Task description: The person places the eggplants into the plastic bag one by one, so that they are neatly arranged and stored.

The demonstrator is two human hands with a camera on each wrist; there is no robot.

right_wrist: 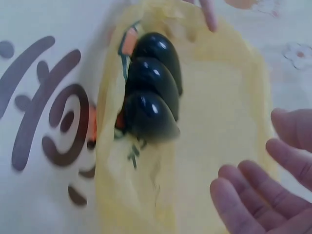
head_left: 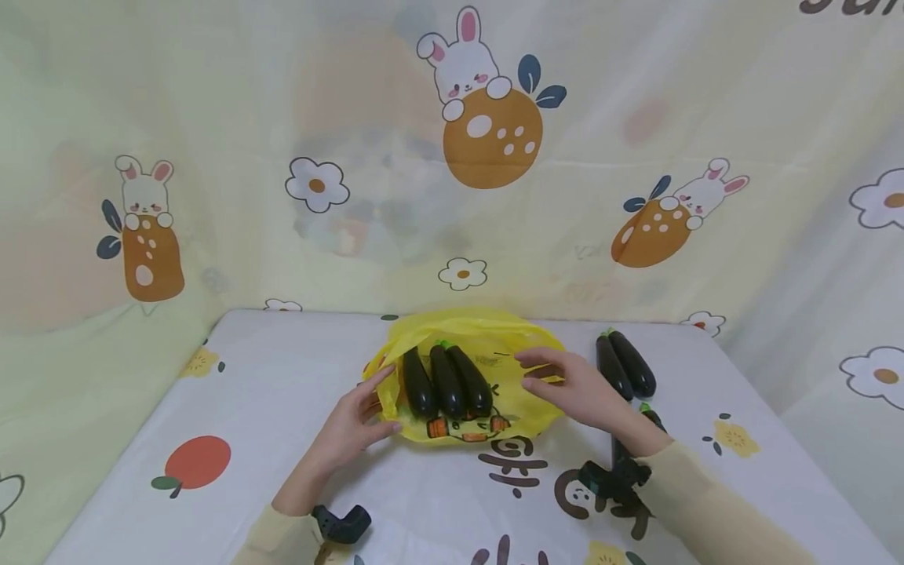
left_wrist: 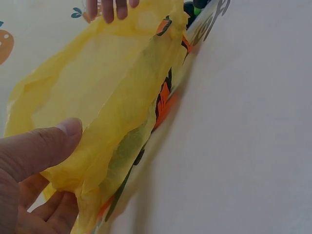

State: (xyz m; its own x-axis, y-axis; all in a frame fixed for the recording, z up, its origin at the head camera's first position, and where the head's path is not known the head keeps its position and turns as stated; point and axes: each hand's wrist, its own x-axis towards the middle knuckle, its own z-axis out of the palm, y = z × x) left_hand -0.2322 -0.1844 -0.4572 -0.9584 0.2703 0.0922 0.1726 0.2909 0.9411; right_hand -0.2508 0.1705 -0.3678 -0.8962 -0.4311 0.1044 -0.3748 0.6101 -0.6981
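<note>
Brown lettering (head_left: 851,6) shows at the top right of the rabbit-printed backdrop (head_left: 381,94), cut off by the picture's edge so that the word cannot be made out, and large brown characters (head_left: 514,459) run across the white tablecloth (head_left: 297,377), some hidden by the right arm and none readable for certain. A yellow plastic bag (head_left: 459,322) lies on the cloth with its mouth spread toward the person; it bears an orange-and-dark cartoon print (head_left: 469,428) and a faint line of small writing too fine to read. Inside it three dark eggplants (head_left: 446,380) lie side by side, lengthwise, near the middle and left. The left hand (head_left: 349,428) is at the bag's left edge, its thumb against the yellow film and its fingers at the rim, thumb and fingers standing well apart. The right hand (head_left: 579,388) is at the bag's right side, fingers loosely spread and thumb apart, holding nothing; whether it touches the film cannot be told. Beyond it, outside the bag, a pair of eggplants (head_left: 632,362) lies together, and another eggplant (head_left: 653,417) is partly hidden by the right forearm
</note>
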